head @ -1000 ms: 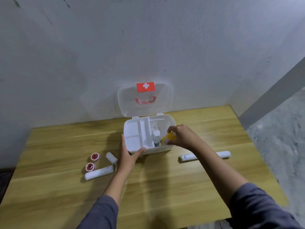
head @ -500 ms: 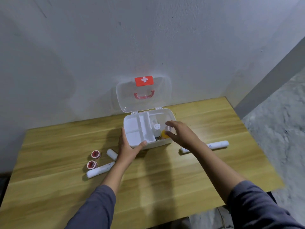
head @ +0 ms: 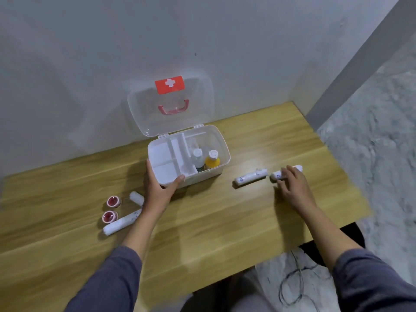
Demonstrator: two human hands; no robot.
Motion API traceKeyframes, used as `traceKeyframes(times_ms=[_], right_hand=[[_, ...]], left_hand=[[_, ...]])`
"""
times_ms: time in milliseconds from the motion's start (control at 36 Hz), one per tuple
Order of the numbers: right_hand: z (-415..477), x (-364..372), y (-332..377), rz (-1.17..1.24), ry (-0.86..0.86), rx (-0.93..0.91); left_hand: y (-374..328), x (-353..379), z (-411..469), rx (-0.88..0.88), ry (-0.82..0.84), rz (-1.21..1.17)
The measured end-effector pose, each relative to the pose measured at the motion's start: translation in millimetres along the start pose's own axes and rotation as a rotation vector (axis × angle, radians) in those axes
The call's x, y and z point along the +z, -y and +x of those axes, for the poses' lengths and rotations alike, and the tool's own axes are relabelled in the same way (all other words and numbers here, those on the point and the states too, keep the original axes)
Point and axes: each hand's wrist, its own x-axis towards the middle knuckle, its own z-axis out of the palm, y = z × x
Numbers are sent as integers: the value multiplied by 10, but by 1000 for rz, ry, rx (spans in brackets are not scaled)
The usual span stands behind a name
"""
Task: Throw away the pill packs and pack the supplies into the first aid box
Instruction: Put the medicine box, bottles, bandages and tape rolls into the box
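A person's right hand (head: 292, 188) is resting loosely open on a white gauze roll (head: 286, 173) on the wooden table (head: 225, 221), fingers not closed around it. The left hand (head: 158, 188) is gripping the near-left corner of the open first aid box (head: 188, 155), which is holding two bottles upright.

First aid box (head: 202, 174) on table (head: 225, 221), lid up against wall (head: 90, 64). Inside, at right: two bottles (head: 212, 159) side by side. Left of box: two small jars (head: 110, 209), two rolls (head: 122, 222). Right of box: two more rolls (head: 251, 177), end to end.
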Motion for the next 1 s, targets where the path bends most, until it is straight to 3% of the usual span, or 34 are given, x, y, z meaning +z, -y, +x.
traceKeyframes(times_ms=[250,500,583,694,1000], right_hand=[[-300,237,48,0,-148,-146],[-62,504,328,-160,-316,-545],[112,593,380,-200,-194,-633],[284,559,504,-191,46,-609],[496,452,762,-202,40,-607]], left_hand=[[2,-6,-15,-27,-7,25],[14,-8,-23,-35,1,28],[19,-7,-23,-27,-4,29],[21,3,-27,-22,-16,26],[19,31,-42,-20,-38,15]])
